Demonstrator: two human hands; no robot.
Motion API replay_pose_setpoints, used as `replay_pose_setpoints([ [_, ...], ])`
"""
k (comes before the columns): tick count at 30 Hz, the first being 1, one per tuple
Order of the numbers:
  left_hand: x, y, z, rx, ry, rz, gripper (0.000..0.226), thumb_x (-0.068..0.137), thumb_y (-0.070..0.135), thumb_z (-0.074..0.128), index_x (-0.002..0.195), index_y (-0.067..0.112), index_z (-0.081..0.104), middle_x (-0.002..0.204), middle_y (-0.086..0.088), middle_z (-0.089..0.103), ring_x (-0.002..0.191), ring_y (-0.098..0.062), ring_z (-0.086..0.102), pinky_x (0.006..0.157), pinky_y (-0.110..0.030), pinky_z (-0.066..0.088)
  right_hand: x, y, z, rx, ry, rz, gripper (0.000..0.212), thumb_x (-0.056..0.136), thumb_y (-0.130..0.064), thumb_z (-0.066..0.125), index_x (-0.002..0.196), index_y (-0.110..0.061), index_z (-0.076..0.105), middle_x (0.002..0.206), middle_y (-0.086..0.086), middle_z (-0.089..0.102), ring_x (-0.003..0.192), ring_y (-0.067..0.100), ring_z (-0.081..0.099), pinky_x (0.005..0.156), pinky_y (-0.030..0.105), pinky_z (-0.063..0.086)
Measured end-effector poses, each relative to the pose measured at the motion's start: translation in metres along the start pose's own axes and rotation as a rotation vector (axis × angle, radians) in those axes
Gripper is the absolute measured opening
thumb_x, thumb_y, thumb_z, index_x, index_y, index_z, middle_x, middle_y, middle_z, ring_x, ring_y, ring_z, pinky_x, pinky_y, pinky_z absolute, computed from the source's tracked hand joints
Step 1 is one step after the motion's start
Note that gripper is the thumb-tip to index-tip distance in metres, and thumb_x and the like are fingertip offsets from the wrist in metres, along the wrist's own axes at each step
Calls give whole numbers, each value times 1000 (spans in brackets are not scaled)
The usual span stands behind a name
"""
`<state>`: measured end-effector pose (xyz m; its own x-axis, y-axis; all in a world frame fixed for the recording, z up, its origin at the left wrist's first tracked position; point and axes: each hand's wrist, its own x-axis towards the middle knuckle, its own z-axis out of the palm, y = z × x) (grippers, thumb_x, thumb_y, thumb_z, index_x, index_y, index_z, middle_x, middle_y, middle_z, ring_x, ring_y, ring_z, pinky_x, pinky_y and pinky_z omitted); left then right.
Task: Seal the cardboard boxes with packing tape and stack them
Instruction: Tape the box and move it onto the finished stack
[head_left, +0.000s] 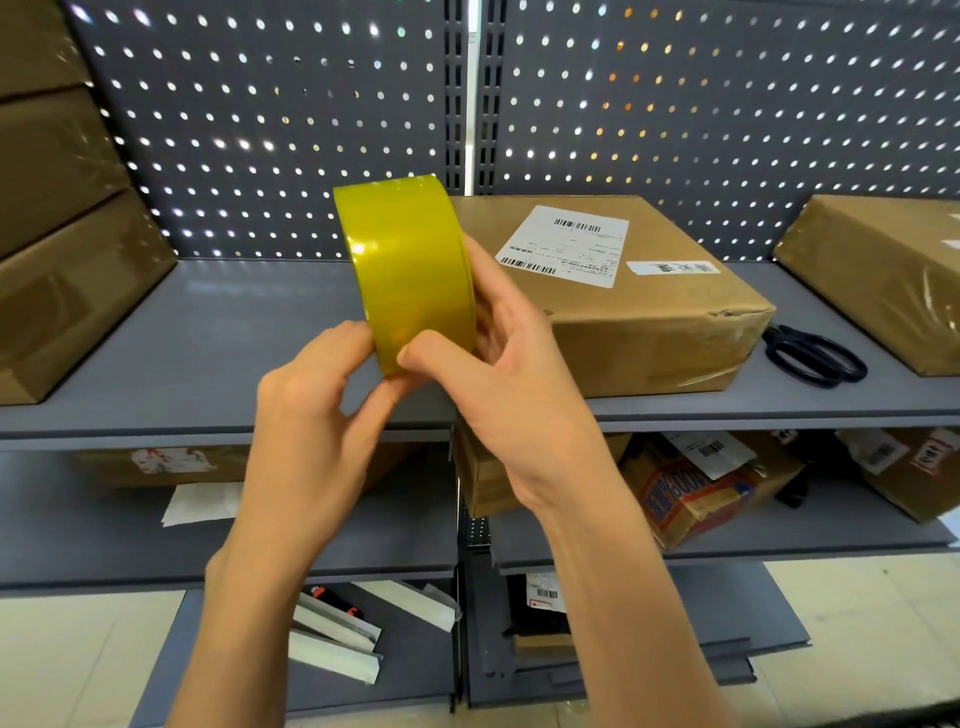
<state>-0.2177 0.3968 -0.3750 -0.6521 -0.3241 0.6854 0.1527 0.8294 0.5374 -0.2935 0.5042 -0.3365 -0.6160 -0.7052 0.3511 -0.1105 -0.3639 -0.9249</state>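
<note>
Above the grey shelf (218, 332), a yellow tape roll (408, 270) is held upright on edge, just left of the labelled cardboard box (623, 317). The roll is gripped by the right hand (498, 374), thumb on its outer face; its lower edge is pinched by the left hand (311, 405). Black scissors (813, 356) are seen right of that box.

White shipping label (566, 244) with barcodes on the central cardboard box (649, 322), its print too small to read, smaller white sticker (672, 267) just right of it equally illegible, lower-shelf printed carton (691, 499) at right showing possibly "100%", other labels unreadable
</note>
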Motion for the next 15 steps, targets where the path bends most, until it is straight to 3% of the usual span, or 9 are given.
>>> replay_pose_setpoints([
  [5,1,2,-7,-16,-23,-9,33,89,29,54,111,6,63,104,-6,68,97,-15,62,83,-26,49,0,2,2,-37,8,-11,65,80,14,54,137,-15,47,99,6,62,86,13,53,77,21,47],
  [8,2,6,-9,-115,-20,-35,28,90,29,55,114,16,61,108,5,67,102,-6,62,87,-19,48,1,5,5,-108,36,-16,67,75,1,59,138,-22,48,114,8,61,102,16,56,94,35,49],
  [10,4,8,-10,-128,-14,-43,29,89,29,57,114,15,61,108,6,67,102,-3,62,87,-19,48,0,7,4,-107,34,-25,66,77,3,60,136,-23,49,119,9,60,108,19,56,100,40,47],
  [15,5,10,-15,-136,-26,-41,35,85,32,62,115,14,61,109,8,66,102,-3,62,88,-18,48,-1,8,-1,-32,-10,-17,64,81,14,57,130,-27,49,115,-1,62,112,22,56,91,27,49],
])
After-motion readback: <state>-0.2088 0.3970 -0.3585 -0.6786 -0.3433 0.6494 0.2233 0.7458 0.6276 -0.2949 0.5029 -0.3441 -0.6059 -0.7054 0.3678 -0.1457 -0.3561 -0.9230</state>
